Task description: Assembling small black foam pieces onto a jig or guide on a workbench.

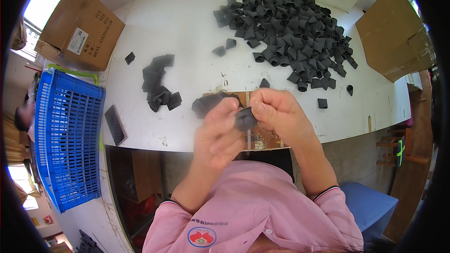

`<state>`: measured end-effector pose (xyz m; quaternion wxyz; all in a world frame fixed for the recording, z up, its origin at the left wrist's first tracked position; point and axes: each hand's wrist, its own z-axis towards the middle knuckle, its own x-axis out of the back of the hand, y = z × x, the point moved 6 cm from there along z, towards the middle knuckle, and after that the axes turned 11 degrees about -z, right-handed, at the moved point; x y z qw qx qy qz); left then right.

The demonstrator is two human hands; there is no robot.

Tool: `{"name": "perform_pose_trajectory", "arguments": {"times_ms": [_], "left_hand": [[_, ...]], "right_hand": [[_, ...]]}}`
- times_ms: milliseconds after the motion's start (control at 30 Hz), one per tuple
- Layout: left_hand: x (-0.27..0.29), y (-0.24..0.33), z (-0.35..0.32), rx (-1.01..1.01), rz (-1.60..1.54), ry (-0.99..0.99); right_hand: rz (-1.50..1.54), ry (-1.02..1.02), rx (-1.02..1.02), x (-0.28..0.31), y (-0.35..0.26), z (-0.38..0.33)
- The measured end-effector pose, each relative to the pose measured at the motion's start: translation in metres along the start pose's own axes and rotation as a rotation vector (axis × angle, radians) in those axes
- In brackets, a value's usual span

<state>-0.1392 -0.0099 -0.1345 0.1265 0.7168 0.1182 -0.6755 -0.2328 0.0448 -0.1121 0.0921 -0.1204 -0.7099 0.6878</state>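
Between both hands, above the table's front edge, is a small black tube-like piece (245, 120) of thin, flexible-looking material. My left hand (218, 133) is closed, its thumb and forefinger pinching the piece's left side. From the right, my right hand (277, 112) grips its upper edge between thumb and bent fingers. Beneath the hands lies a brown, stained board (267, 138) with a pale strip across it. A cluster of similar black pieces (204, 105) sits just behind my left hand, partly hidden by it. One loose black piece (265, 83) rests beyond my right hand.
A large heap of black pieces (290, 28) covers the white table's (187, 28) far right. Flattened ones (157, 79) lie in a curved row at left, near a phone (115, 125). Cardboard boxes (82, 28) flank the table. A blue plastic crate (70, 140) stands left, a blue stool (368, 204) right.
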Motion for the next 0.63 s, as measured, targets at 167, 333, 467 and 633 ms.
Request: {"name": "perform_pose_trajectory", "arguments": {"times_ms": [167,333,467,633], "left_hand": [[0.029,0.003,-0.004,-0.075,0.228,0.087],[0.036,0.006,0.006,0.016,-0.032,0.081],[0.035,-0.005,0.003,0.1,-0.357,0.114],[0.045,0.014,0.001,-0.258,0.571,0.195]], "right_hand": [[0.164,-0.08,-0.098,-0.005,0.046,0.0],[-0.152,0.073,-0.023,0.002,0.026,0.003],[0.003,0.01,-0.085,-0.002,0.027,0.005],[0.007,0.054,-0.035,0.001,0.042,0.004]]}}
